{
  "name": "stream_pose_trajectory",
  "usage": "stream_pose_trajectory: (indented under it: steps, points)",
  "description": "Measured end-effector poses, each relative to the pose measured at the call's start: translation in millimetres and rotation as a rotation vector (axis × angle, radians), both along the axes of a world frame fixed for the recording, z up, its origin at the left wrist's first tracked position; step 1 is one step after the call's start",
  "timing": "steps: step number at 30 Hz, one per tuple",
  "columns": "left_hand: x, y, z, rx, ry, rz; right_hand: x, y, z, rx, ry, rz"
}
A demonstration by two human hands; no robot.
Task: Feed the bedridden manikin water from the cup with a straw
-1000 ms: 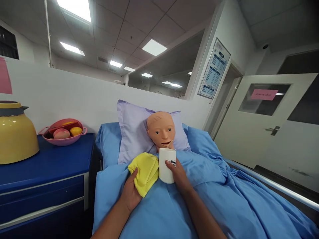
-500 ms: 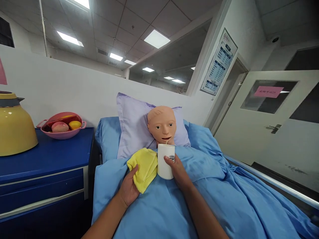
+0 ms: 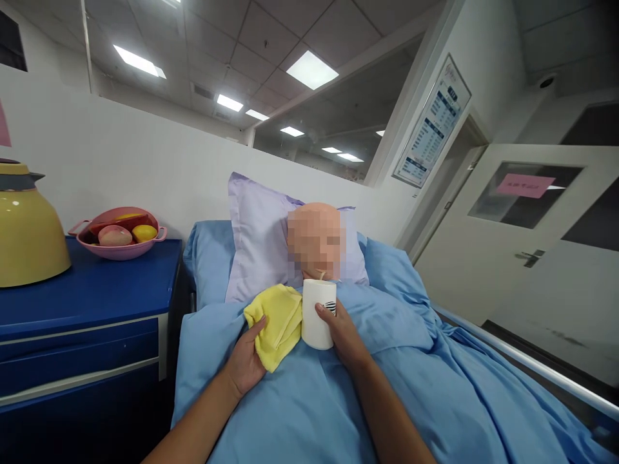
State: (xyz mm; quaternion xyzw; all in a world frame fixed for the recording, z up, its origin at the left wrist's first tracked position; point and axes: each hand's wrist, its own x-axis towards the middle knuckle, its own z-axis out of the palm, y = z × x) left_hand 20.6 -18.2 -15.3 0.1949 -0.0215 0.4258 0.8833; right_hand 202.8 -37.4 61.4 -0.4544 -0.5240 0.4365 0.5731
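Note:
A training manikin [image 3: 314, 241] lies in a bed, its head on a lilac pillow [image 3: 256, 238], covered by a blue sheet [image 3: 387, 386]. My right hand [image 3: 341, 332] is wrapped round a white cup [image 3: 318, 314] held just under the manikin's chin; a straw runs from the cup toward its mouth. My left hand [image 3: 246, 361] grips a folded yellow cloth [image 3: 275, 319] on the manikin's chest, touching the cup's left side.
A blue bedside cabinet [image 3: 82, 303] stands at the left, bearing a yellow kettle [image 3: 26, 225] and a pink bowl [image 3: 118, 248] of fruit. A metal bed rail [image 3: 532, 367] runs along the right. A white door [image 3: 527, 232] is behind it.
The view has shifted slightly down and left. Both hands, the cup and the cloth stay in the same place relative to the manikin.

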Motion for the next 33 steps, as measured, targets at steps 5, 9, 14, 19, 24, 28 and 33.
stream_pose_trajectory:
  steps: [5,9,14,19,24,28,33]
  points:
    - [-0.4,-2.6,2.5,-0.085,-0.008,0.002,0.1,-0.5,-0.3,-0.021,-0.022,0.0]
    - [-0.6,-3.0,4.5,-0.107,-0.027,-0.008,0.7,-0.3,-0.8,-0.02,-0.032,0.015]
    - [-0.2,-1.6,3.8,-0.1,-0.03,-0.017,2.4,0.8,-3.1,-0.011,-0.032,0.028]
    - [-0.8,-3.6,3.9,-0.131,-0.015,-0.007,2.3,0.2,-3.6,-0.006,-0.016,0.04]
    - [-1.9,-5.2,4.8,-0.141,0.014,0.003,2.1,-0.2,-2.9,0.004,-0.041,0.049]
    - [-1.6,-3.3,1.8,-0.139,0.021,0.017,1.7,-0.1,-2.7,0.001,-0.046,0.05]
    - [-1.4,-2.7,0.1,-0.139,0.018,0.024,1.8,-0.6,-2.1,-0.001,-0.053,0.052]
